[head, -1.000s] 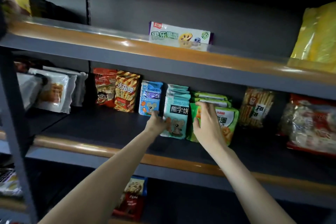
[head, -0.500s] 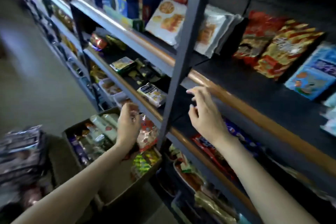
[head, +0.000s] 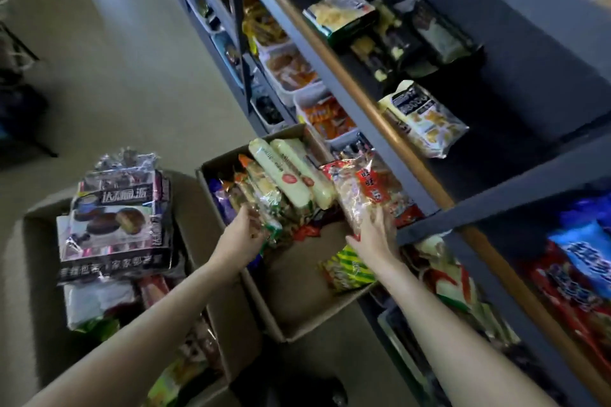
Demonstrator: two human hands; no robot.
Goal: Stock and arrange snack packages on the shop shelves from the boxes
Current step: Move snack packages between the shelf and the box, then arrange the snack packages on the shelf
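An open cardboard box (head: 297,301) stands on the floor against the shelves (head: 426,172), holding several snack packets, among them two pale green rolls (head: 297,175). My left hand (head: 243,233) reaches into it, fingers curled round a clear-wrapped packet (head: 264,208). My right hand (head: 373,235) lies on a big red-and-clear cracker bag (head: 363,192) leaning at the box's right side, fingers stretched up along it and thumb spread. A green-and-yellow packet (head: 350,269) lies just under that wrist.
A second box (head: 33,241) at the left holds a wrapped stack of dark cake cartons (head: 115,225). Shelves on the right carry bags such as a white-and-black one (head: 423,119), with white bins (head: 307,96) of snacks lower down. Beige floor (head: 132,76) spreads to the left.
My view has swung from the shelf front down to the boxes on the floor. Both hands left the shelf and dropped into the middle box, the left one taking hold of a packet.
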